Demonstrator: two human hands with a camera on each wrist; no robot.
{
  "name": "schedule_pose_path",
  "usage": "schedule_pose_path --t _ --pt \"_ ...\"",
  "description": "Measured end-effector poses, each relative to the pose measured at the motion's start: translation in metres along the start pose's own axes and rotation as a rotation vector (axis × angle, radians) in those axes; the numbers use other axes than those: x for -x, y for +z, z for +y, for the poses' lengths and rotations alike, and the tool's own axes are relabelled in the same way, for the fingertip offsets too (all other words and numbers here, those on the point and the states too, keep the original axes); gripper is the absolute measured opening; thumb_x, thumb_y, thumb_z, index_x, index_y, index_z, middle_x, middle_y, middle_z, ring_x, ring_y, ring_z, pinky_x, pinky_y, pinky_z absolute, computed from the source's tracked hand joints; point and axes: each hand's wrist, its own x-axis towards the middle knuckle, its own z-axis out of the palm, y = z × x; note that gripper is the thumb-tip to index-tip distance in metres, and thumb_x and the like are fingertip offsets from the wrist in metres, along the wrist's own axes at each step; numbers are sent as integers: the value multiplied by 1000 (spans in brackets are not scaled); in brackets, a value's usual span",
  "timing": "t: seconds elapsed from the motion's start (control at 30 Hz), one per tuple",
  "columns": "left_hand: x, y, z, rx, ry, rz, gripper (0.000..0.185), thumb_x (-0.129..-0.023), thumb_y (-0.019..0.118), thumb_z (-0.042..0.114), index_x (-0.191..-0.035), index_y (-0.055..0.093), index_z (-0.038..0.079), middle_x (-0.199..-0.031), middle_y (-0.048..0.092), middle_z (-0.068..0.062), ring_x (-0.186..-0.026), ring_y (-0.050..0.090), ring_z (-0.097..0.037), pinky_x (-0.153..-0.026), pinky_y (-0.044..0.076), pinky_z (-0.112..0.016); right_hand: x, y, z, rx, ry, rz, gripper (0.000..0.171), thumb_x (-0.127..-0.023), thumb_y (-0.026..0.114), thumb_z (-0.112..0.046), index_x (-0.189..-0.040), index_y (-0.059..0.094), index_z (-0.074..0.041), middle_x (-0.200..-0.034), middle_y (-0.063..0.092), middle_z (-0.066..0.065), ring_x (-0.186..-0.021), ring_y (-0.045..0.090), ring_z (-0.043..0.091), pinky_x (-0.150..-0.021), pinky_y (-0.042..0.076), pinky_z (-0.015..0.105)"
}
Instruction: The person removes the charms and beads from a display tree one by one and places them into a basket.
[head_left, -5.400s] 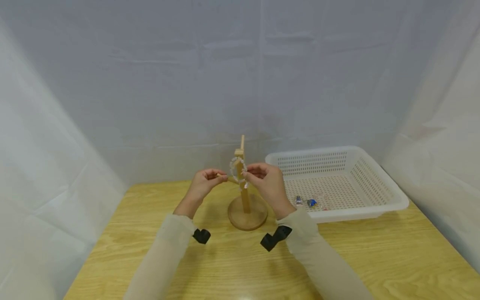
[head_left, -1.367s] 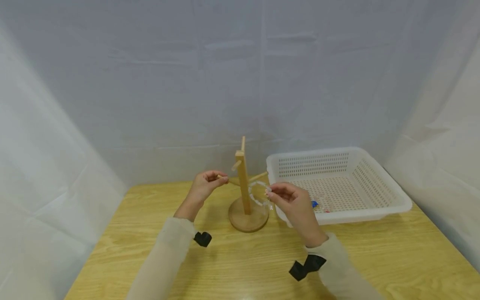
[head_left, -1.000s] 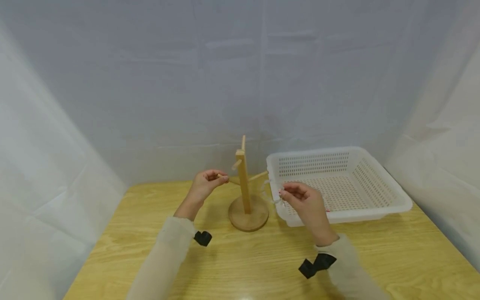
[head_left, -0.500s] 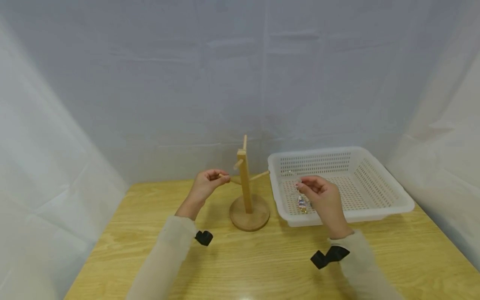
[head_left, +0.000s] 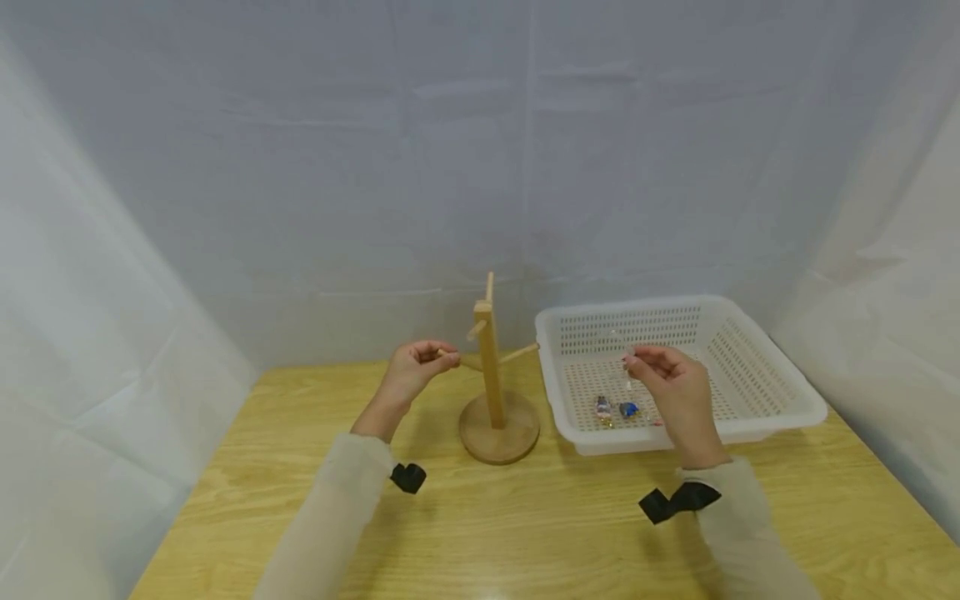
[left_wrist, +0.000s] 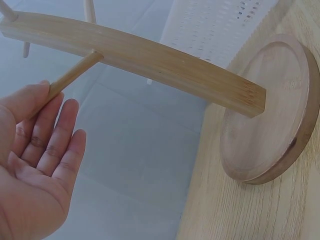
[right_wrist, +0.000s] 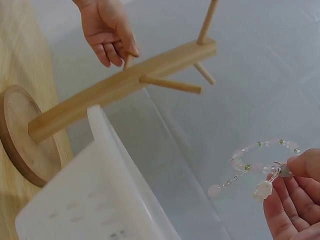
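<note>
A wooden stand with a round base (head_left: 480, 440) and an upright post (head_left: 491, 375) bears several pegs. My left hand (head_left: 415, 372) pinches the tip of its left peg (left_wrist: 75, 73) between thumb and forefinger, the other fingers loosely bent. Right of the stand, my right hand (head_left: 678, 392) pinches a beaded bracelet, barely visible over the basket in the head view. In the right wrist view, the bracelet (right_wrist: 236, 162) has pale pink and green beads, a white flower charm (right_wrist: 262, 190) and a short chain ending in a pink bead (right_wrist: 215, 190). The pegs in view carry nothing.
A white perforated plastic basket (head_left: 806, 408) stands on the right of the wooden table (head_left: 480, 533). Inside lie a shiny silver-and-gold piece (head_left: 603, 407), a blue piece (head_left: 628, 410) and small reddish bits (head_left: 657, 422). Pale sheeting (head_left: 375, 208) hangs behind.
My right hand has carried the bracelet from the stand's upper front peg rightward to above the basket. My left hand keeps its pinch on the left peg, almost unmoved.
</note>
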Motion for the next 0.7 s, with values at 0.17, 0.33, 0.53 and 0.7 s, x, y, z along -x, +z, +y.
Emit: schedule_pose_path --t 0.17,0.33,0.53,0.7 --pt "-1 0 0 5 -16 -3 28 -88 69 16 -106 66 -5 -80 68 7 -87 63 -16 -98 44 -45 -8 -9 4 32 55 39 32 -87 69 -19 -107 63 6 -82 69 -13 -74 65 4 -67 52 17" --pt "0 0 0 13 -20 -2 29 -88 68 14 -109 65 -6 -81 68 7 -89 64 -19 -98 44 -44 -16 -20 6 85 109 59 34 -87 70 -20 -108 63 5 -85 70 -10 -74 64 0 -68 52 14" --pt "-1 0 1 1 -22 3 31 -88 68 15 -109 64 -8 -79 68 7 -84 63 -12 -96 46 -40 -22 -31 13 168 130 40 36 -88 68 -25 -112 63 2 -87 68 -14 -77 62 1 -69 50 14" --pt "0 1 1 3 -5 -5 31 -88 68 13 -108 64 -9 -77 68 7 -80 63 -9 -95 47 -40 -25 -37 20 253 112 39 30 -90 65 -24 -109 65 -1 -87 64 -17 -80 61 0 -69 50 14"
